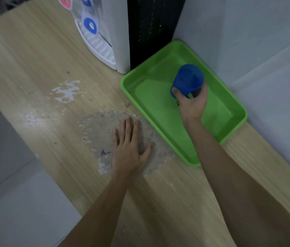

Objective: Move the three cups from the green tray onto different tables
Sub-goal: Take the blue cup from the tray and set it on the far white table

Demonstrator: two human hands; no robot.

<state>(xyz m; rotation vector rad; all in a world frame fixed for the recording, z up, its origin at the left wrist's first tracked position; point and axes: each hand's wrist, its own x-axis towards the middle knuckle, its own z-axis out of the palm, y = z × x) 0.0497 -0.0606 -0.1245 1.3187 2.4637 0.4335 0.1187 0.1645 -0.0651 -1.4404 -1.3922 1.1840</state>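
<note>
A green tray (151, 97) lies on a light wooden table (33, 56), pushed into the corner by the wall. One blue cup (187, 79) is in it, upside down and tilted, with its base facing me. My right hand (192, 102) is closed around the cup's lower rim, over the middle of the tray. I see no other cup in the tray. My left hand (131, 148) rests flat on the table left of the tray, fingers spread, holding nothing.
A white water dispenser (103, 41) with a blue tap and drip grille stands behind the tray, its black back panel (149, 29) beside it. The tabletop has worn, peeling patches (98, 125). Grey walls close off the right side; floor shows at the left.
</note>
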